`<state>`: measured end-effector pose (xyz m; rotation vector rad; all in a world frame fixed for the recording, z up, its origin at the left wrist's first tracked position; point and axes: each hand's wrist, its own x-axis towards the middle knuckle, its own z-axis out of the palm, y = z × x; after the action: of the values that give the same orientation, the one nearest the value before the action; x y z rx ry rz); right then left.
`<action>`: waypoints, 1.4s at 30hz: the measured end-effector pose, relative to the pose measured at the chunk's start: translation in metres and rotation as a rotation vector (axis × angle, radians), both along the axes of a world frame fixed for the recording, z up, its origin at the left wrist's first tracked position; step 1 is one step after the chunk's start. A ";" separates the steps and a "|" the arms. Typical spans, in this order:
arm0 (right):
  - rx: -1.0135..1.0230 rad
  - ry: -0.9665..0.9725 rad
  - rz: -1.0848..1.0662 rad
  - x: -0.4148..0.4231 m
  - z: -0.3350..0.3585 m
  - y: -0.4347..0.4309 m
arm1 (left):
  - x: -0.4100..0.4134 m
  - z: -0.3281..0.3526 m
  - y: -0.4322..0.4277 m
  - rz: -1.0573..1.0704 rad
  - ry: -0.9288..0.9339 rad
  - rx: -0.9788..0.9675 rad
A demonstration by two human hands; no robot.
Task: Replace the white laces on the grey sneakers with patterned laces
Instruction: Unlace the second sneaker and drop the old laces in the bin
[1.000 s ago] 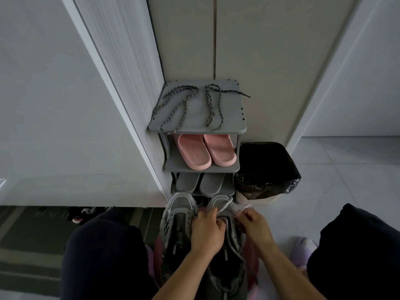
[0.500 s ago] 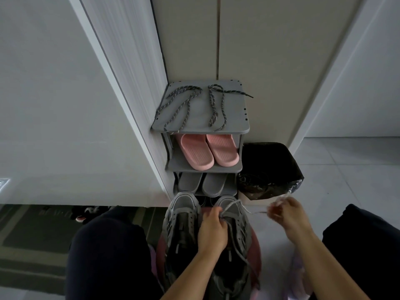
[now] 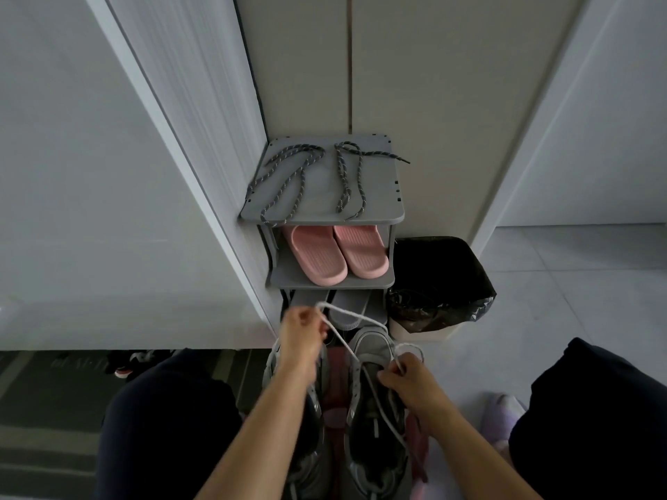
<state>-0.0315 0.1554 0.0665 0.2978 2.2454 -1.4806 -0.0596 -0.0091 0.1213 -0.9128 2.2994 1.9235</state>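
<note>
— Nearest, at six o'clock?
— A pair of grey sneakers [image 3: 373, 351], side by side between the knees, toes toward twelve. Probably kept so close for easy reach of both hands.
— And the hands?
— At about five o'clock, pinched one part of the white lace [image 3: 343, 346] with the curled fingers of the right hand [image 3: 408, 377], just over the sneaker on that side. At about seven, higher up, gripped another part of the same lace with the left hand [image 3: 301, 332]. Held it stretched between the two, seemingly to draw it out through the eyelets. Could not tell the number of threaded eyelets.
— Early in the task, then?
— Judged so: only removal, no patterned lace in either shoe.
— Farther, toward twelve?
— Two patterned laces [image 3: 288, 178], laid loose on top of the grey shoe rack [image 3: 379, 196], well apart from the hands; likely put there ready for the next step. Below them, pink slippers [image 3: 335, 254] on the middle shelf. At four o'clock of the rack, a bin [image 3: 436, 279] with a black bag.
</note>
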 end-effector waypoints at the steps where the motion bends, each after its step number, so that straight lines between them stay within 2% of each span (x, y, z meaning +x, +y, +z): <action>1: -0.015 -0.001 -0.015 0.001 0.000 -0.001 | -0.004 0.008 -0.010 0.055 0.037 0.084; 3: -0.026 0.005 -0.045 0.003 0.002 -0.003 | -0.006 0.017 -0.019 -0.018 0.059 0.087; 7: -0.060 0.050 -0.065 0.007 0.006 -0.003 | 0.015 -0.003 0.004 -0.310 -0.032 -0.091; 12: -0.043 0.206 0.102 0.006 0.017 -0.010 | 0.020 0.004 0.027 -0.461 0.192 -0.023; 14: -0.138 0.246 0.102 0.000 0.023 -0.017 | 0.011 0.020 0.031 -0.604 0.258 -0.056; 18: -0.423 0.310 -0.135 -0.012 0.037 -0.025 | 0.004 0.030 0.037 -0.816 0.248 -0.154; 20: -0.418 0.306 -0.218 -0.013 0.040 -0.021 | 0.006 0.022 0.034 -0.700 0.279 -0.165; 22: -0.386 0.276 -0.293 -0.012 0.034 -0.014 | 0.008 0.007 0.025 -0.519 0.221 -0.259; 23: -0.380 0.244 -0.318 -0.010 0.029 -0.011 | 0.011 -0.002 0.020 -0.512 0.123 -0.345; 25: -0.388 0.145 -0.347 -0.004 0.020 -0.008 | 0.018 -0.023 0.017 -0.638 -0.076 -0.475; 27: -0.398 0.080 -0.365 0.003 0.018 -0.008 | 0.022 -0.035 0.022 -0.690 -0.117 -0.504; 31: -0.451 0.083 -0.417 0.011 0.023 -0.009 | 0.017 -0.027 0.024 -0.571 0.003 -0.613; 36: -0.425 0.102 -0.345 0.017 0.021 -0.011 | 0.011 0.015 0.021 -0.452 0.428 -0.706; 38: -0.424 0.108 -0.308 0.016 0.023 -0.011 | 0.008 0.023 0.022 -0.426 0.542 -0.700; 40: -0.456 0.110 -0.311 0.014 0.024 -0.010 | 0.009 0.015 0.022 -0.431 0.497 -0.582; 42: -0.455 0.099 -0.346 0.015 0.022 -0.009 | 0.015 -0.003 0.019 -0.466 0.233 -0.483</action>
<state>-0.0170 0.1466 0.0886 0.4919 1.9176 -2.1739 -0.0447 0.0103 0.1186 -0.1157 2.8431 1.3721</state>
